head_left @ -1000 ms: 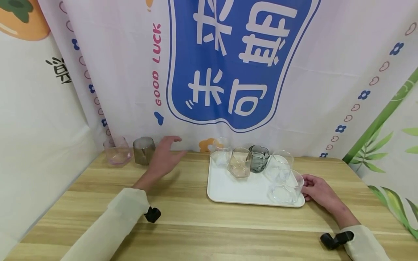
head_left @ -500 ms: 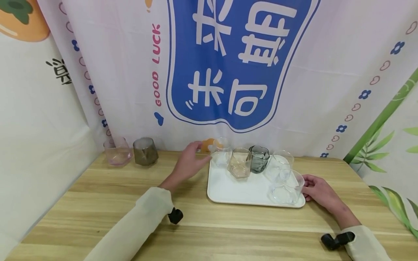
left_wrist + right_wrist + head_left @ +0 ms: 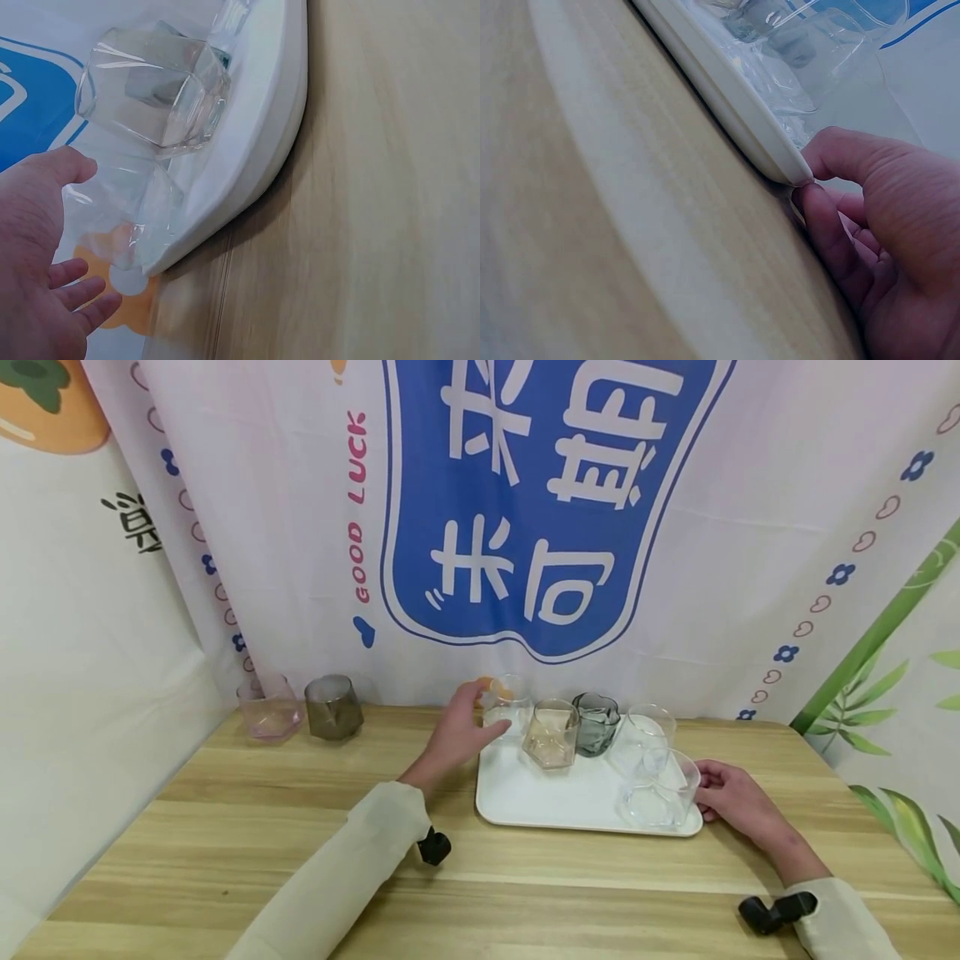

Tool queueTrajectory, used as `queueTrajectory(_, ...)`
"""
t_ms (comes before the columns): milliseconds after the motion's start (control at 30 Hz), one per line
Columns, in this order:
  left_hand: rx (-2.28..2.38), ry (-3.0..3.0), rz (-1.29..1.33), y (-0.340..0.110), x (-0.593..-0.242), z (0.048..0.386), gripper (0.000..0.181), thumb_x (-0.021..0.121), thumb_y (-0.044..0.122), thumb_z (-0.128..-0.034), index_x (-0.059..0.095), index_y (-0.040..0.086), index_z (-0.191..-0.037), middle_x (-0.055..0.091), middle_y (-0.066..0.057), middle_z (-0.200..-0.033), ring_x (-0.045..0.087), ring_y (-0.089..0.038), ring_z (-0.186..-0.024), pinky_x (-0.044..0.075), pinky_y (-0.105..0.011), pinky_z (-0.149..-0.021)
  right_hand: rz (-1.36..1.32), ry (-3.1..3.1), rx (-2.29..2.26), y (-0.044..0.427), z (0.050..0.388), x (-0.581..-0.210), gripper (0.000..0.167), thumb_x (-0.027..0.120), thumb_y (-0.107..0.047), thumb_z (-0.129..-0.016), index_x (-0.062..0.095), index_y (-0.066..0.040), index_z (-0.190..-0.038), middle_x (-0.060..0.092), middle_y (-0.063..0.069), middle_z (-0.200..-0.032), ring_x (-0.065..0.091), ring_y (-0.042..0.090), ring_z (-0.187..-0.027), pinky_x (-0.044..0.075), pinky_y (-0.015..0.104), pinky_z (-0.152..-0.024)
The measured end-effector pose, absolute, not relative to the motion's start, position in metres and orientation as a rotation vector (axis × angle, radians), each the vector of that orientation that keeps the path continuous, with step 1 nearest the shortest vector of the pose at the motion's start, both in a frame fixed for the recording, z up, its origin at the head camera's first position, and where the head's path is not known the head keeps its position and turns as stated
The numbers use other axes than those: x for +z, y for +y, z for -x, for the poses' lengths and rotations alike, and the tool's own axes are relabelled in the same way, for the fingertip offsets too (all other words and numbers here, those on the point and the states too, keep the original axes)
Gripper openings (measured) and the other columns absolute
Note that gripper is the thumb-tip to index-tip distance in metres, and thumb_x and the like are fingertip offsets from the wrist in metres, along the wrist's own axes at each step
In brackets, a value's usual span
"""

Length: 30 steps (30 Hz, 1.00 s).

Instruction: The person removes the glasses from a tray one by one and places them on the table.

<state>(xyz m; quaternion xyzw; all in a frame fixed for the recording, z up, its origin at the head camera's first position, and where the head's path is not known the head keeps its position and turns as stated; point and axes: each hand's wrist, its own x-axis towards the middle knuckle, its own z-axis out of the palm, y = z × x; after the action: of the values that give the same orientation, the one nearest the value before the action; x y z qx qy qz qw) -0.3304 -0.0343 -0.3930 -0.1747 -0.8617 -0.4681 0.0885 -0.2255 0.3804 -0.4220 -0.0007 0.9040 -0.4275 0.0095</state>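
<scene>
On a white tray [image 3: 528, 803] stand several drinking glasses. My left hand [image 3: 457, 728] is at the tray's back left corner, beside a clear glass [image 3: 512, 695]. In the left wrist view its thumb and fingers are spread apart around that glass [image 3: 120, 195], with no grip visible. An amber glass [image 3: 551, 737] and a dark grey glass [image 3: 597, 728] stand just right of it. My right hand [image 3: 738, 800] pinches the tray's right front corner, near a clear glass [image 3: 656, 797]; the right wrist view shows one finger above the rim [image 3: 784, 161] and another under it.
At the table's back left stand a pinkish glass [image 3: 270, 710] and a smoky brown glass [image 3: 334, 708]. Another clear glass [image 3: 647, 731] is at the tray's back right. A printed cloth [image 3: 300, 568] hangs behind the wooden table [image 3: 525, 893].
My left hand has moved right, from beside the smoky brown glass to the clear glass on the tray's left. My right hand stays at the tray's corner.
</scene>
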Motion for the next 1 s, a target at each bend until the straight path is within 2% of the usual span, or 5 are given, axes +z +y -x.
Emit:
queueTrajectory(333, -1.397, -2.607, 0.445, -0.021, -0.393, 0.335, 0.084, 0.085, 0.027, -0.0867, 0.040, 0.008, -0.154, 0.050, -0.015, -0.147, 0.053, -0.034, -0.129, 0.046, -0.048, -0.106, 0.014, 2.811, -1.354, 0.380, 0.226, -0.423, 0.051, 0.065, -0.007, -0.098, 0.046, 0.018, -0.138, 0.067, 0.016, -0.101, 0.063, 0.021, -0.078, 0.057, 0.029, -0.063)
queueTrajectory(500, -1.337, -2.617, 0.489, -0.017, -0.397, 0.339, 0.088, 0.086, 0.026, -0.0854, 0.036, 0.007, -0.155, 0.048, -0.015, -0.150, 0.047, -0.032, -0.137, 0.040, -0.048, -0.112, 0.018, 2.814, -1.351, 0.382, 0.225, -0.425, 0.050, 0.065, -0.008, -0.099, 0.046, 0.018, -0.138, 0.068, 0.014, -0.099, 0.063, 0.019, -0.076, 0.057, 0.029, -0.063)
queueTrajectory(700, -1.295, -2.615, 0.511, -0.012, -0.400, 0.341, 0.090, 0.087, 0.024, -0.0849, 0.033, 0.005, -0.155, 0.046, -0.015, -0.152, 0.044, -0.032, -0.139, 0.038, -0.047, -0.113, 0.042, 2.797, -1.398, 0.384, 0.226, -0.426, 0.052, 0.068, -0.007, -0.096, 0.048, 0.018, -0.136, 0.065, 0.011, -0.097, 0.063, 0.017, -0.075, 0.057, 0.029, -0.062)
queueTrajectory(1000, -1.280, -2.681, 0.419, -0.005, -0.400, 0.343, 0.105, 0.086, 0.032, -0.0859, 0.019, 0.012, -0.163, 0.028, -0.012, -0.166, 0.039, -0.033, -0.144, 0.038, -0.049, -0.113, 0.030, 2.808, -1.397, 0.381, 0.227, -0.426, 0.049, 0.069, -0.007, -0.094, 0.051, 0.016, -0.135, 0.063, 0.012, -0.096, 0.063, 0.017, -0.075, 0.057, 0.029, -0.062)
